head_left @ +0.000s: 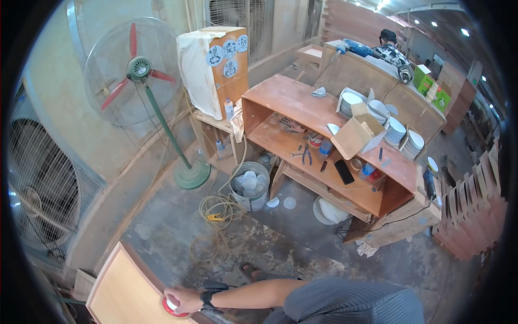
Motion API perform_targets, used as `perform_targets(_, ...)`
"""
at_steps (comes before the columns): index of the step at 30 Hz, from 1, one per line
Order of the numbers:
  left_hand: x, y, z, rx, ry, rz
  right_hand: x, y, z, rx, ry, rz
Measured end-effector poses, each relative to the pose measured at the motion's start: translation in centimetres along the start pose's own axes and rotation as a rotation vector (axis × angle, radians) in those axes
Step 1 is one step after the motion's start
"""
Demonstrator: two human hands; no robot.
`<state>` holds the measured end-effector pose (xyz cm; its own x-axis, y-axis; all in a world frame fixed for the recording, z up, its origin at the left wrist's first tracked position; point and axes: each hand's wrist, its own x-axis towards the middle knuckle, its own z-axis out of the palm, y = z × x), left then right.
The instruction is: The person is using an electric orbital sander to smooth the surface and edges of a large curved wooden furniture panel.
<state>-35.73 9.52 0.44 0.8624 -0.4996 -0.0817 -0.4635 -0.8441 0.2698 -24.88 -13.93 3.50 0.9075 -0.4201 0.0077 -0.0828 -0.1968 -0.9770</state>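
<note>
My right hand (183, 301) reaches across from the lower right, with a dark band round its wrist. Its fingers are closed on a red-and-white round pad (170, 306). Beneath the pad lies a pale wooden panel (121, 289) with a slightly darker border, at the lower left. The hand stays near the panel's right edge, and it hides part of the pad. My left hand does not show.
A green-based fan (193, 171) stands at the left. Past a coiled hose (218, 210) is a bucket (251, 200) of white discs. An orange-brown cabinet (291, 89) holds tools and disc stacks. Beyond it another person (391, 51) works. Curved wooden pieces (469, 210) stand right.
</note>
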Motion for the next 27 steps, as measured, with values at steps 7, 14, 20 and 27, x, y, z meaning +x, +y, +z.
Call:
perform_targets(7,5.7,0.7,-1.2,-0.1,-0.004,0.06,8.0,2.3,0.1,-0.232,-0.113,-0.115)
perform_targets(14,10.2,2.0,-2.3,-0.131,-0.025,-0.021,12.5,2.0,4.9,-0.042,-0.228,0.128)
perform_targets(20,13.3,3.0,-2.3,-0.13,-0.011,0.016,11.9,4.5,-2.5,0.32,-0.107,0.133)
perform_targets(27,16.0,3.4,-2.2,-0.139,-0.01,0.051,19.9,-0.1,-2.7,-0.559,-0.288,-0.491)
